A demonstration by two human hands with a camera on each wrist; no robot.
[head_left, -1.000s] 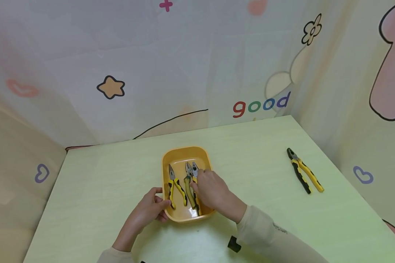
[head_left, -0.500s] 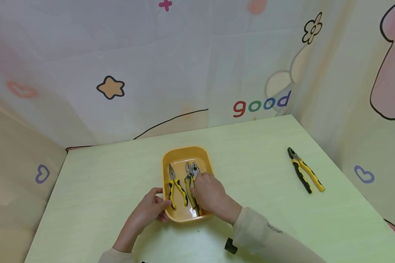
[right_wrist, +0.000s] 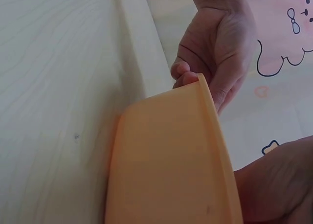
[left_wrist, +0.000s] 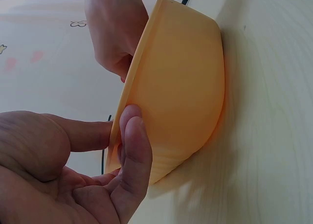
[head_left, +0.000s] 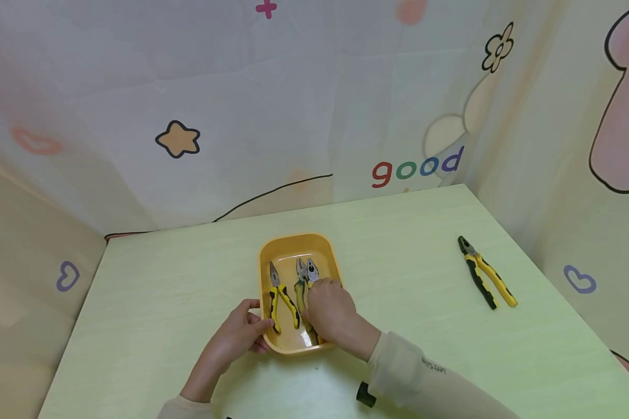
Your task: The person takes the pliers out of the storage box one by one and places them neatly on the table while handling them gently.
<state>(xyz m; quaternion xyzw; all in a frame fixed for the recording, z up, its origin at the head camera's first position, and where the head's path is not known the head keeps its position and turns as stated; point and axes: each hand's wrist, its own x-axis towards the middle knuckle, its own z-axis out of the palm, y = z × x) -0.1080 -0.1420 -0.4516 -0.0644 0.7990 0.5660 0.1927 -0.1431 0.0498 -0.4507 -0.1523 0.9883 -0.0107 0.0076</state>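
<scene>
Pliers (head_left: 313, 270) under right hand (head_left: 331, 311) lie in yellow tray (head_left: 296, 244), heads pointing away from person, long axis near-to-far, curled right fingers' hold impossible to tell, left hand (head_left: 241, 327) pinching tray's left edge.

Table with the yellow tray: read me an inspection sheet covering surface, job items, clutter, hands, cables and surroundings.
Surface: pale table, with one small dark mark on the near side of the tray.
Job items: yellow tray holding left pliers, middle pliers and right pliers; loose pliers on the table, far right.
Clutter: black object beside the right sleeve, identity unclear.
Left hand: grips the tray's left edge.
Right hand: inside the tray, over the right pliers; fingertips hidden.
Cables: nothing seen.
Surroundings: patterned cloth behind and at both sides.
</scene>
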